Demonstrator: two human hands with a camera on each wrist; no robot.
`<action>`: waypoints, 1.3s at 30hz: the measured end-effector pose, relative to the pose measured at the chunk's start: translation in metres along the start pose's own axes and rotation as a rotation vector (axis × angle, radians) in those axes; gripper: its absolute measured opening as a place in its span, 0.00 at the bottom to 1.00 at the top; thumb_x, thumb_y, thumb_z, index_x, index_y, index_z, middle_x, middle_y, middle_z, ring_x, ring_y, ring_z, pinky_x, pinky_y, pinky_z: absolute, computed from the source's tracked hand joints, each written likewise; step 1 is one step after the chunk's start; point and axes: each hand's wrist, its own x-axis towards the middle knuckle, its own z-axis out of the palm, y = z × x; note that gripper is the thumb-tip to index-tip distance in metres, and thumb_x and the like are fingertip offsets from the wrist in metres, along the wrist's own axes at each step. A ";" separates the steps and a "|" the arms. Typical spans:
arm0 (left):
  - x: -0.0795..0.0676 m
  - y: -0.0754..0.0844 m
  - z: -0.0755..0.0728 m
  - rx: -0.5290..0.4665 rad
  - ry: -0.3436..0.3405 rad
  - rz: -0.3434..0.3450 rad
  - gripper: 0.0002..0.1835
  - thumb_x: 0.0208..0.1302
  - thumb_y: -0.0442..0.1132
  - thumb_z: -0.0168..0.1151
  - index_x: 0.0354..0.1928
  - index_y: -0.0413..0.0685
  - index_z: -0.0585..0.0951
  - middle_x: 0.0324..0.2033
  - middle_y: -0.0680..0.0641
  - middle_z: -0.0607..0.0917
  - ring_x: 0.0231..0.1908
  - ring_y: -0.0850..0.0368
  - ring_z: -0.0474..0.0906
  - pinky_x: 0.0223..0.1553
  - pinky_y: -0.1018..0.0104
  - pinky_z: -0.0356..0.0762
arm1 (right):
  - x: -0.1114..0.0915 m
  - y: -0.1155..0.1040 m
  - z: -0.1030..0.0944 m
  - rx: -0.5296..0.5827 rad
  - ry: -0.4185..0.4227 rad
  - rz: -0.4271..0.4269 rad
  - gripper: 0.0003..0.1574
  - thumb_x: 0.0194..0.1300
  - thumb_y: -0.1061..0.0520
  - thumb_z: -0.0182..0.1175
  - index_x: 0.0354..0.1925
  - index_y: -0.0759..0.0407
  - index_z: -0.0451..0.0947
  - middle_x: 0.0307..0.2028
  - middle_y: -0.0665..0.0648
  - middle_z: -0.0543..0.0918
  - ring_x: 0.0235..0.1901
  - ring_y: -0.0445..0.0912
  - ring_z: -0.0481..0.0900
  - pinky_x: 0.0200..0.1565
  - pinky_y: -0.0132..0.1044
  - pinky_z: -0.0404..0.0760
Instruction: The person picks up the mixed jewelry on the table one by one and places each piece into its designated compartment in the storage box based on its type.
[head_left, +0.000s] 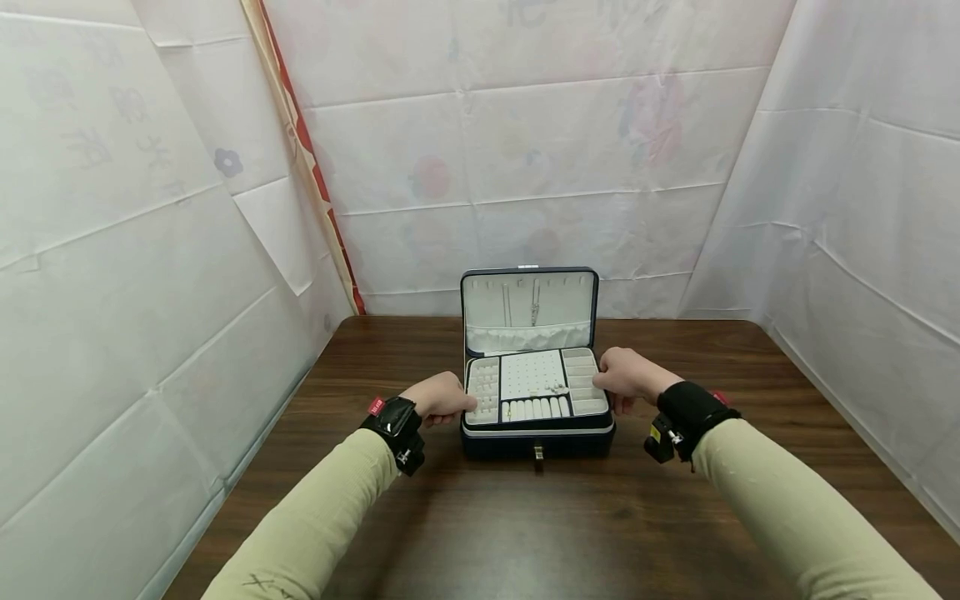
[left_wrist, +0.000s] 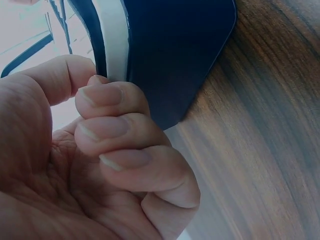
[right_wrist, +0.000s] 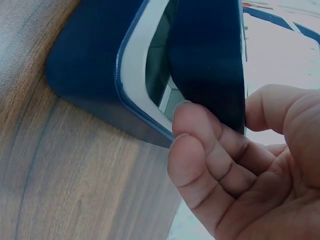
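A dark blue jewelry box (head_left: 491,447) stands with its lid (head_left: 491,300) up at the middle of the table. Its white-lined tray (head_left: 580,381) sits askew over the lower part. At the tray's left side, my left hand (head_left: 441,396) pinches the edge between thumb and index finger, the other fingers curled below. My right hand (head_left: 628,375) grips the opposite wall, thumb inside and fingers outside. In the right wrist view, the tray's side (right_wrist: 207,60) is raised above the box's white rim (right_wrist: 135,75), with a gap showing the interior.
Two necklaces (head_left: 535,304) hang inside the lid. Small jewelry (head_left: 557,388) lies on the tray's perforated panel, beside ring rolls (head_left: 536,408). A metal clasp (head_left: 538,452) is on the box's front. White sheeting (head_left: 525,167) surrounds the brown wooden table (head_left: 525,533).
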 end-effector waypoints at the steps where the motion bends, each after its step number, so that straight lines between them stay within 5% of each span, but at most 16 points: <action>1: 0.000 0.000 0.000 0.001 -0.001 -0.001 0.20 0.63 0.42 0.58 0.14 0.42 0.75 0.07 0.54 0.66 0.10 0.60 0.58 0.14 0.66 0.59 | 0.001 0.000 0.000 -0.005 0.004 0.003 0.14 0.66 0.63 0.49 0.22 0.60 0.72 0.15 0.56 0.81 0.14 0.45 0.80 0.22 0.38 0.81; 25: 0.002 0.002 -0.001 0.008 -0.018 -0.029 0.22 0.64 0.42 0.58 0.11 0.47 0.72 0.08 0.54 0.68 0.11 0.60 0.59 0.15 0.66 0.59 | 0.013 0.005 0.010 -0.102 0.047 0.044 0.21 0.64 0.62 0.50 0.14 0.56 0.67 0.11 0.53 0.77 0.11 0.43 0.75 0.27 0.46 0.84; 39: 0.003 0.003 -0.002 0.026 -0.018 -0.032 0.23 0.64 0.42 0.58 0.09 0.48 0.72 0.08 0.53 0.68 0.10 0.60 0.60 0.15 0.66 0.60 | 0.011 0.006 0.015 -0.051 0.070 0.072 0.22 0.64 0.62 0.50 0.13 0.54 0.64 0.09 0.52 0.74 0.10 0.43 0.73 0.18 0.36 0.76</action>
